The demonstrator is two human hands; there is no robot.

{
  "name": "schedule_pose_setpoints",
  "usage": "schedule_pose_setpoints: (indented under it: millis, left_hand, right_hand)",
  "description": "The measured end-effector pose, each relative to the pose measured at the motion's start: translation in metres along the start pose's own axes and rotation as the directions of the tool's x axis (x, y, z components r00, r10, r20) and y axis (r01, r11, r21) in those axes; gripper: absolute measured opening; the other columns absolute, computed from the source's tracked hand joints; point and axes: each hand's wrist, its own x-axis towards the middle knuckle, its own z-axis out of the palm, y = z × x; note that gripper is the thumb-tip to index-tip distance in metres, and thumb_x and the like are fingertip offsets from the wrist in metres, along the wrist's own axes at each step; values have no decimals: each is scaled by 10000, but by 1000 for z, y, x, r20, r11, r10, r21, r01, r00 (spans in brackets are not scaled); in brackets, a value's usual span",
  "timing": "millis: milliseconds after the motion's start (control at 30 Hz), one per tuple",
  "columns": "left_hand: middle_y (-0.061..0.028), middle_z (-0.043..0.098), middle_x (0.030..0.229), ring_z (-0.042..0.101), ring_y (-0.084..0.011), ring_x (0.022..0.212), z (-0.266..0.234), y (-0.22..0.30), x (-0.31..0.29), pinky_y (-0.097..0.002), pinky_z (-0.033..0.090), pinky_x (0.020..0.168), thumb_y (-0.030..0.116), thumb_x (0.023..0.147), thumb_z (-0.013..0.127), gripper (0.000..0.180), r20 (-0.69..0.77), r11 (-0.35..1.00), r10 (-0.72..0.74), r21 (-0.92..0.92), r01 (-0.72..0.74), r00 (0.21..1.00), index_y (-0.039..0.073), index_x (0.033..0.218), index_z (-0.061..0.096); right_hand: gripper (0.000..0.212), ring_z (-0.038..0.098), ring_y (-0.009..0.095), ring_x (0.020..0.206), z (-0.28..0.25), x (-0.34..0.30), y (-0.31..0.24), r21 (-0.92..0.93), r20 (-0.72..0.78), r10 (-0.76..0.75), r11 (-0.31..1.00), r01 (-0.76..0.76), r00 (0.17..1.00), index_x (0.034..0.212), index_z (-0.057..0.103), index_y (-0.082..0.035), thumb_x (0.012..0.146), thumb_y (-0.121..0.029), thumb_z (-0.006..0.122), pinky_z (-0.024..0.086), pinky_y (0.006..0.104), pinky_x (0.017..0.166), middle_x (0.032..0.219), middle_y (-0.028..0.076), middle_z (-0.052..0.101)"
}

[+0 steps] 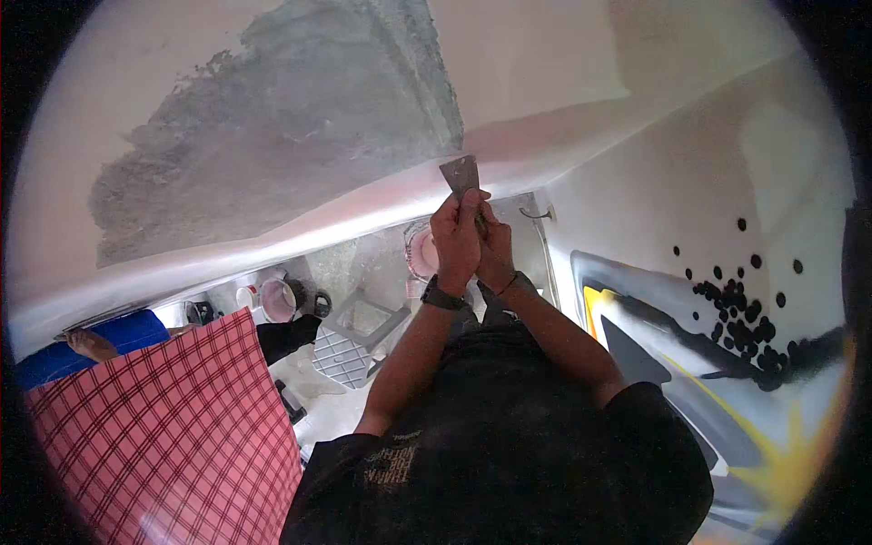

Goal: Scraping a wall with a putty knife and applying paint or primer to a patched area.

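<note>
A putty knife (460,173) with a flat, plaster-smeared metal blade points upward in front of me, close to the wall. My left hand (457,238), with a dark watch at its wrist, is closed around the handle, thumb lying along it. Pressed against it, my right hand (495,254) has its fingers curled at the same handle. Most of the handle is hidden by the fingers. Beyond the blade spreads the wall, where a rough grey patch (300,127) borders smoother pinkish-white plaster (536,54). Whether the blade touches the wall I cannot tell.
Below my hands stands a bucket (422,252) with pinkish contents; another bucket (277,300) is farther left. A grey plastic stool (350,350) is on the floor. At left are a red plaid sheet (173,427) and another person's hand (91,345). A spray-painted wall (736,400) rises at right.
</note>
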Motion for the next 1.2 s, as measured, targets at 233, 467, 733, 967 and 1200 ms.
schedule_pose_setpoints:
  millis: [233,467,733,967,1200]
  left_hand:
    - [-30,569,673,533,-108,610,6,-8,5,-253,455,589,179,988,485,254,-33,995,33,-88,-36,999,-28,904,605]
    - [-22,562,671,524,-104,614,3,-10,6,-255,447,591,176,990,479,261,10,996,-21,-91,22,1000,-30,889,604]
    - [-11,544,632,498,-81,586,6,-12,12,-236,410,552,169,977,505,262,-63,995,39,-88,-44,997,-29,840,608]
    - [-16,557,666,501,-96,599,5,-15,15,-248,418,574,189,980,508,255,-23,996,41,-81,-43,999,-9,840,586]
    - [-15,555,664,503,-95,595,2,-15,19,-247,415,568,201,979,513,255,-14,998,-6,-58,5,1000,-5,845,579]
  right_hand:
    - [270,657,326,600,-9,9,7,-201,-11,-56,978,53,998,1078,556,-54,894,-250,574,494,376,505,634,158,605]
    - [321,654,337,617,-3,10,14,-297,-7,-83,952,77,997,1109,522,-56,850,-225,607,493,374,506,633,161,601]
    - [305,631,332,573,-5,14,30,-208,11,-59,976,60,998,1053,540,-25,834,-223,619,484,400,512,605,141,583]
    - [319,629,346,564,-7,17,26,-282,27,-85,955,89,996,1058,517,-18,845,-245,590,485,415,506,610,177,582]
    - [328,641,345,590,-2,21,27,-260,4,-164,952,159,987,1058,503,-25,851,-261,598,489,394,500,629,177,588]
